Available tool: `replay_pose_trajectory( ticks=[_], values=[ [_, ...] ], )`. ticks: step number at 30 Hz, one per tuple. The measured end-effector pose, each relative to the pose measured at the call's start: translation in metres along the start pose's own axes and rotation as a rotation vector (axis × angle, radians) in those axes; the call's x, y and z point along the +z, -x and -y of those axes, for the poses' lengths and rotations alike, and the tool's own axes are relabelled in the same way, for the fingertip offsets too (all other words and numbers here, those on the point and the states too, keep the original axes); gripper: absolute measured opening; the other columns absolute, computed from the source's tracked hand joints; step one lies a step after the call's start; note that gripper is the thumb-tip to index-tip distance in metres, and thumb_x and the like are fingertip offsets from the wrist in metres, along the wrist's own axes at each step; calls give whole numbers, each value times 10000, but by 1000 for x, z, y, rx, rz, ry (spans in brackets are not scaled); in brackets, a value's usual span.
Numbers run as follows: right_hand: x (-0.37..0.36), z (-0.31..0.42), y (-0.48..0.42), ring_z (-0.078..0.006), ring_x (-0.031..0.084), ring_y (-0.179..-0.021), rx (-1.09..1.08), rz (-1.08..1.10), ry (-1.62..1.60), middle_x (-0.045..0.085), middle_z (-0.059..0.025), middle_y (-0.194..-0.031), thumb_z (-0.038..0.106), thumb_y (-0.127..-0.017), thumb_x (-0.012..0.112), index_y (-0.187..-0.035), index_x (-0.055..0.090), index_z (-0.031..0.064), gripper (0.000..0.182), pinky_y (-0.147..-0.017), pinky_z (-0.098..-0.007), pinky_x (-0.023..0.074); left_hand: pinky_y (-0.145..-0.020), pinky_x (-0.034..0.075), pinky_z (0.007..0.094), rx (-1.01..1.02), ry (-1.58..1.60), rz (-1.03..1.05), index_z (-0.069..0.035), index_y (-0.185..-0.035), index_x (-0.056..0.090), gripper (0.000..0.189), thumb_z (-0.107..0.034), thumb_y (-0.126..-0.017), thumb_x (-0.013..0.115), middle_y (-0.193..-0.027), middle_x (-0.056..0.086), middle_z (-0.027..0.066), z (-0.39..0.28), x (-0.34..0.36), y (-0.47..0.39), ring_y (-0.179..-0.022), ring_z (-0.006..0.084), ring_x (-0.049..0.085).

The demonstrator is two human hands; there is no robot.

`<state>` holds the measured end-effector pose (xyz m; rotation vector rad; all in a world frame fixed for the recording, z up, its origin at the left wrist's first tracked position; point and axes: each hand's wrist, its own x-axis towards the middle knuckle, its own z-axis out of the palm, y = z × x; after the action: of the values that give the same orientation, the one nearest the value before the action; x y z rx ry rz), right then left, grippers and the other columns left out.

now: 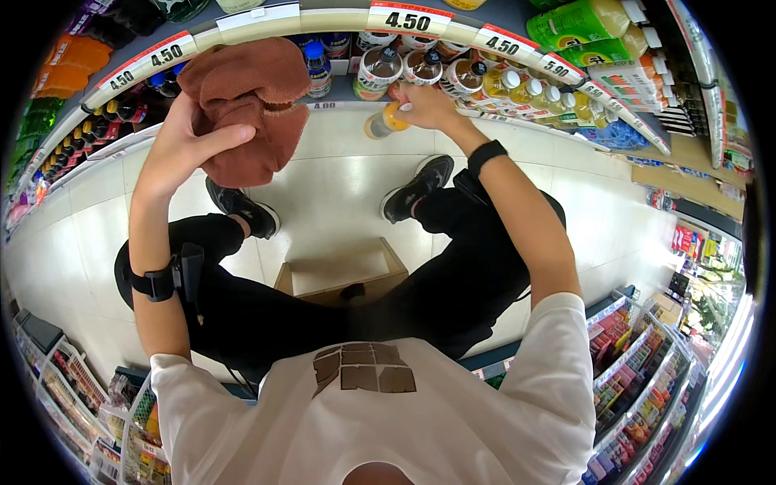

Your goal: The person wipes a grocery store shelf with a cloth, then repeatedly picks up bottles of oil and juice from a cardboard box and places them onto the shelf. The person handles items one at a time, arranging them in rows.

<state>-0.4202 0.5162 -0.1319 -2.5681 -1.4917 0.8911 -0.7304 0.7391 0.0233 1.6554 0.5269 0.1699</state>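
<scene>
My left hand [176, 145] grips a folded reddish-brown cloth [248, 109], thumb pressed across its front. The cloth hangs in front of the shelf's edge, away from the bottles. My right hand [427, 106] is closed around the upper end of a small bottle [387, 121] with an orange-yellow band and a clearer base. It is tilted, its base pointing left, just in front of the lower shelf. Right behind it are dark-capped drink bottles [379, 68], and a blue-capped bottle [316, 70] stands to their left.
A price rail [339, 21] curves across above the lower shelf. White-capped yellow drink bottles [502, 82] line the right side, with dark bottles [97, 128] at left. An open cardboard box [345, 285] lies between my legs on the tiled floor [327, 200]. Snack racks [630, 376] stand behind me.
</scene>
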Motion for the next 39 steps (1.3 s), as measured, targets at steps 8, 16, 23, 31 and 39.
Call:
replay_pose_trajectory(
  ticks=[8,16,23,31,39],
  values=[
    [37,-28,-26,-312,641,-1103,57,100,101,659,-173,-1165,292,-791,675,-1274,525,126,532,-838,-466,535,-1086,385,354,32,75,36,0,-1425,370,805,-144,-777,824,-1352,520,105,-4,3,1,-1250,195,503],
    [78,-54,-43,-334,651,-1042,99,50,190,688,-123,-1119,312,-788,692,-1267,510,108,551,-850,-474,524,-1091,382,357,43,80,36,-3,-1434,359,817,-130,-774,824,-1365,507,105,-3,3,-1,-1262,195,493],
    [93,-56,-46,-356,674,-1001,30,37,145,666,-176,-1100,198,-827,629,-1238,532,112,430,-782,-495,547,-1091,379,357,9,81,-3,2,-1439,350,822,-121,-775,819,-1368,506,103,-4,-2,2,-1263,200,491],
    [74,-40,-47,-345,647,-1062,192,29,78,667,-158,-1137,288,-835,659,-1321,491,203,521,-853,-491,517,-1100,359,354,2,73,40,3,-1453,326,848,-140,-775,814,-1368,487,104,-9,-1,1,-1281,209,470],
    [-57,25,-19,-298,657,-969,-136,360,-26,703,-137,-1072,418,-882,619,-1091,675,32,442,-832,-401,499,-1094,368,352,11,72,35,-5,-1465,305,869,-145,-774,813,-1380,476,104,-10,-4,4,-1290,219,471]
  ],
)
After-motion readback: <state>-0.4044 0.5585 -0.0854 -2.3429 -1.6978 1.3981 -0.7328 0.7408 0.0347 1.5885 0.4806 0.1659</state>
